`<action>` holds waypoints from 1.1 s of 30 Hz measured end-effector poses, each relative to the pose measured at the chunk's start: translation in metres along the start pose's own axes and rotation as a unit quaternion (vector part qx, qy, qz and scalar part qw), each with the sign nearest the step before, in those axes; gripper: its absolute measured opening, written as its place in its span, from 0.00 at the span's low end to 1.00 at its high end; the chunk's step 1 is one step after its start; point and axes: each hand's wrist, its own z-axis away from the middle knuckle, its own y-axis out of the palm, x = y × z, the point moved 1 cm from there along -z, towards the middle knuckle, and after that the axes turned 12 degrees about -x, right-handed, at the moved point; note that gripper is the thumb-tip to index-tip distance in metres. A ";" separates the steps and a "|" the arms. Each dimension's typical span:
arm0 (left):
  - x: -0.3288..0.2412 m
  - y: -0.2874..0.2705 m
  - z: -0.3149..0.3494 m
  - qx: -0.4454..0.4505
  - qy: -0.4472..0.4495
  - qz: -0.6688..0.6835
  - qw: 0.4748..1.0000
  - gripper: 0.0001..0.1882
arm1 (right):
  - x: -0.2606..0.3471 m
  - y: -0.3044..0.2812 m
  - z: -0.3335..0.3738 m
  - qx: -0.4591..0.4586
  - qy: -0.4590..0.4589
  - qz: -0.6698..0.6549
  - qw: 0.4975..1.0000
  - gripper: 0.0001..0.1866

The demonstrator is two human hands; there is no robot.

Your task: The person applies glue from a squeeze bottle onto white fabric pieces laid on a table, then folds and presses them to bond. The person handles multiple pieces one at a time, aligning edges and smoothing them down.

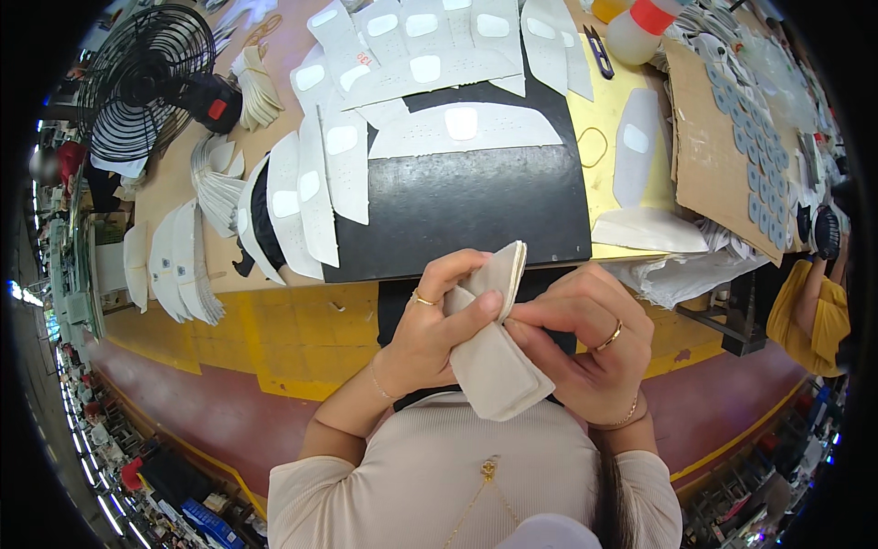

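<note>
White cut pieces (425, 73) are spread over a black board (476, 206) on the table (171, 178), flanked by a fan (146, 82) at left and a cardboard sheet (704, 151) at right, with purple snips (599, 52) laid on yellow paper (601, 194) between. In front of the chest (430, 439), a stack of cream pieces (498, 371) is held, its long axis running roughly from chest toward board, its middle partly covered by a thumb; it is grasped by the left hand (422, 320), fingers behind, while its right edge is pinched by the right hand (590, 343) with thumb and forefinger
</note>
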 end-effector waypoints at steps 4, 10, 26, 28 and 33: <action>0.003 -0.001 -0.004 0.003 0.041 -0.029 0.999 0.22 | -0.003 0.001 -0.001 -0.006 -0.009 0.005 1.000 0.13; 0.020 -0.005 -0.009 -0.018 0.237 -0.090 0.967 0.34 | -0.003 0.001 -0.002 -0.002 -0.014 0.017 1.000 0.13; 0.021 -0.005 -0.006 -0.008 0.232 -0.090 0.969 0.34 | 0.000 0.001 -0.004 0.014 0.005 0.022 1.000 0.13; 0.013 -0.005 -0.008 0.005 0.219 -0.100 0.970 0.32 | 0.001 0.001 -0.004 0.017 0.011 0.022 1.000 0.12; 0.016 -0.004 -0.007 -0.009 0.245 -0.101 0.964 0.33 | -0.003 -0.003 -0.005 0.024 0.060 -0.011 0.998 0.10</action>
